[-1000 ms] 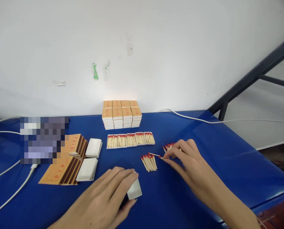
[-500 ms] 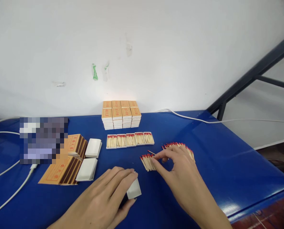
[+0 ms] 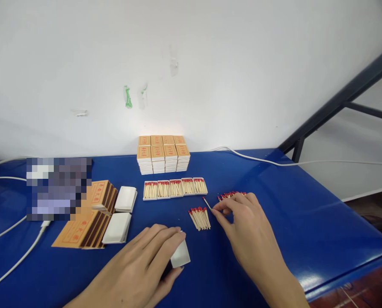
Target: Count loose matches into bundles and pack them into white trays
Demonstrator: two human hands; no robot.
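My left hand [image 3: 146,256] is closed around a small white matchbox tray [image 3: 180,255] on the table; the fingers hide part of it. Between the thumb and fingertips of my right hand [image 3: 242,222] is a single match [image 3: 206,202], its red head pointing up and to the left. A small fanned bunch of matches [image 3: 199,218] lies between the two hands. Partly covered by my right hand, a larger pile of matches [image 3: 229,196] lies just behind it. Beyond these stands a row of several white trays [image 3: 175,188] filled with red-headed matches.
Closed matchboxes [image 3: 163,153] are stacked against the wall. On the left lie orange matchbox sleeves [image 3: 81,229] and two stacks of white trays [image 3: 116,228]. A blurred-out object [image 3: 59,188] and white cables [image 3: 24,261] are farther left. The blue table [image 3: 306,222] runs along the wall.
My right hand has moved slightly right, away from the small bunch, and the match in its fingertips shows more clearly. My left hand and the tray have stayed in place.
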